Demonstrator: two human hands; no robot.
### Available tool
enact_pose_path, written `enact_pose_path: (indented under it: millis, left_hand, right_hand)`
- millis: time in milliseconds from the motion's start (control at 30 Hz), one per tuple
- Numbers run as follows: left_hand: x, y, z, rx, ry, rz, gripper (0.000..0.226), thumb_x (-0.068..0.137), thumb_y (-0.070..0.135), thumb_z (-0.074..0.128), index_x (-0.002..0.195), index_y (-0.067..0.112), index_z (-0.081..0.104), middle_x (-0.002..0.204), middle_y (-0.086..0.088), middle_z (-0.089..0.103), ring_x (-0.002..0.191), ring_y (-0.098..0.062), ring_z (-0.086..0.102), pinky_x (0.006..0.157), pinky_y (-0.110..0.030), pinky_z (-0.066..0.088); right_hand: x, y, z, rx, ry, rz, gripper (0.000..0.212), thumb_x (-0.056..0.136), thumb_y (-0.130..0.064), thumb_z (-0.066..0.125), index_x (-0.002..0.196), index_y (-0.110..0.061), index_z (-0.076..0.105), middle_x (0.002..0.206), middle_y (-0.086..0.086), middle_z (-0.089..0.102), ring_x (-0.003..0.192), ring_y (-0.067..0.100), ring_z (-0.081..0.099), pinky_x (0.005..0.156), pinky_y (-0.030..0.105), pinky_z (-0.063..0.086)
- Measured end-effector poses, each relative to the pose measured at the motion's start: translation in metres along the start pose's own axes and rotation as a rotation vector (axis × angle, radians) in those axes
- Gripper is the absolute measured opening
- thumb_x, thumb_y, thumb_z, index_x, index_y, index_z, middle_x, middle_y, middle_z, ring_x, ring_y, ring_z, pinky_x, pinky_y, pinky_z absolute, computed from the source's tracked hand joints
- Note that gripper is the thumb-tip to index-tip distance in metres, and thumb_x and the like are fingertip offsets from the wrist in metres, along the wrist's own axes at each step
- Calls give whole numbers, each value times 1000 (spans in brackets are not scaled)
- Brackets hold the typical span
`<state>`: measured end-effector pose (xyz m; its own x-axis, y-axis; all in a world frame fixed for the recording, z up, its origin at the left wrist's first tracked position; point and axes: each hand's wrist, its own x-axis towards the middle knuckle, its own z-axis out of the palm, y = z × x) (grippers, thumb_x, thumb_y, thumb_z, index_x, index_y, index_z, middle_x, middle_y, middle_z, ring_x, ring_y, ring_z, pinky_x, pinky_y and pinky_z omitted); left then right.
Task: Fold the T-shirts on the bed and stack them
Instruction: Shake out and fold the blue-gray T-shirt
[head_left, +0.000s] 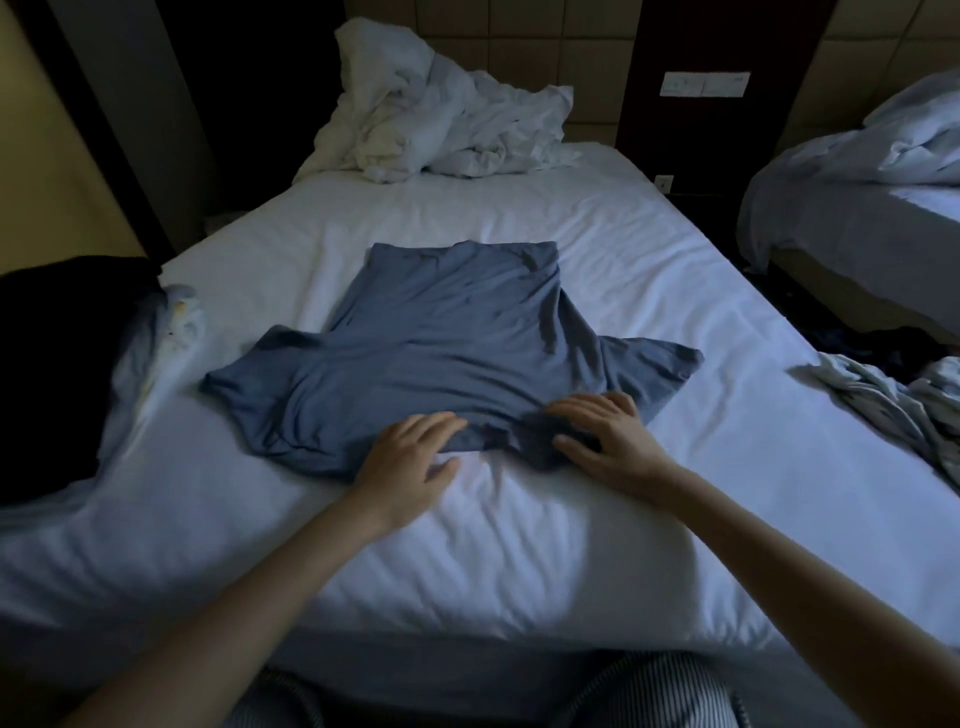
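Note:
A blue T-shirt (441, 348) lies spread flat on the white bed (519, 545), collar end toward me, hem toward the headboard, both sleeves out to the sides. My left hand (410, 460) rests flat with straight fingers on the shirt's near edge, left of the collar. My right hand (602, 431) lies on the bunched collar area, fingers spread and slightly bent over the fabric. A pale T-shirt (171, 332) lies crumpled at the bed's left edge. Another light, patterned garment (893, 400) lies crumpled at the right edge.
A heap of white bedding and a pillow (441, 114) sits at the head of the bed. A dark garment (62, 353) lies at the far left. A second bed (857, 208) stands to the right, with a dark gap of floor between.

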<state>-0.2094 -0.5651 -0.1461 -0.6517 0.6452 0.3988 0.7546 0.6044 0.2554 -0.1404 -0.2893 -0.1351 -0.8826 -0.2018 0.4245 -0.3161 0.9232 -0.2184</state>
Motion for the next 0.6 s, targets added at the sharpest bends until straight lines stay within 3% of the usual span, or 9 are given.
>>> enact_pose_path:
  millis: [67, 133, 233, 333, 433, 500, 600]
  left_hand:
    - [-21, -23, -16, 74, -35, -55, 51, 82, 43, 43, 116, 12, 65, 117, -6, 65, 106, -22, 60, 90, -26, 35]
    - [-40, -43, -32, 101, -58, -129, 58, 81, 50, 40, 118, 14, 64, 121, -4, 64, 109, -24, 60, 93, -30, 39]
    - [-62, -65, -51, 52, -93, -204, 66, 79, 57, 39, 122, 12, 62, 124, -4, 62, 113, -23, 57, 97, -35, 41]
    - [-66, -72, -60, -13, -91, -205, 48, 86, 41, 60, 119, 7, 64, 120, -8, 64, 112, -26, 59, 96, -27, 38]
    - [-57, -65, -63, -57, -4, -204, 24, 90, 13, 62, 112, 2, 66, 112, -14, 67, 105, -30, 61, 86, -30, 43]
    - [-57, -59, -68, -43, 45, -206, 23, 94, 16, 56, 106, -1, 66, 104, -16, 67, 95, -32, 62, 73, -33, 43]
    - [-67, -55, -72, -21, 44, -105, 28, 91, 22, 55, 98, -2, 67, 93, -17, 67, 83, -34, 64, 66, -34, 45]
  right_hand:
    - [-2, -20, 7, -60, -110, -63, 63, 82, -66, 42, 124, -23, 60, 127, -6, 60, 120, 12, 45, 97, 28, 24]
    - [-3, -31, 11, -29, -184, -3, 66, 79, -63, 40, 131, -24, 54, 134, -6, 54, 127, 16, 44, 104, 31, 28]
    - [-8, -41, 9, 59, -127, 74, 56, 87, -52, 35, 124, -19, 61, 129, -2, 59, 123, 23, 52, 101, 43, 42]
    - [-11, -53, 1, 22, -57, 171, 39, 95, -37, 41, 118, -18, 65, 123, 1, 63, 114, 26, 58, 92, 36, 45]
    - [-14, -63, -6, -52, -72, 292, 28, 98, -21, 47, 120, -17, 63, 118, 7, 65, 104, 31, 61, 82, 35, 44]
    - [-18, -70, -14, -111, -93, 293, 27, 98, -18, 47, 120, -14, 62, 113, 12, 67, 97, 36, 62, 78, 37, 45]
    - [-32, -81, -27, -189, -128, 269, 29, 99, -16, 42, 122, -11, 59, 112, 13, 67, 90, 38, 63, 74, 39, 46]
